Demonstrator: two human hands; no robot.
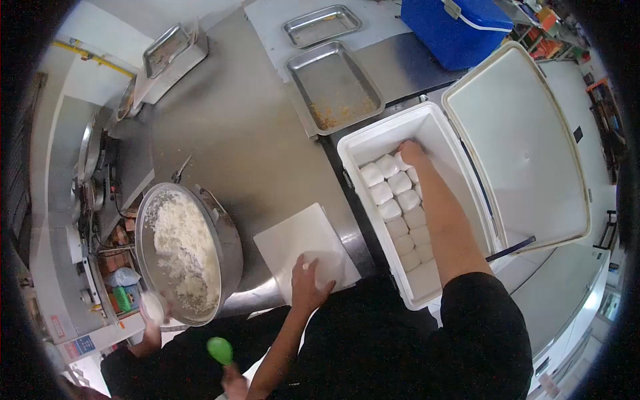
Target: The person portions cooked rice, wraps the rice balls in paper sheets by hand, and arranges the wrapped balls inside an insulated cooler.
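My right hand (411, 153) reaches into a white cooler box (447, 130), its fingers closed round a white wrapped bundle (401, 161) at the far end. Rows of similar white bundles (400, 183) lie in the box. My left hand (308, 283) rests, fingers spread, on a stack of white paper sheets (287, 240) at the counter's near edge. Beside me on the left, a co-worker holds a green spoon (219, 349) in one hand (234, 382) and a small white container (155, 307) in the other, next to a large pot (230, 257) of white rice (183, 243).
The cooler's lid (523, 147) stands open on the right. Metal trays (333, 87) and a blue cooler (453, 33) are at the back. Tongs (181, 168) lie behind the pot on the steel counter (233, 120). The co-worker's dark sleeve is close on my left.
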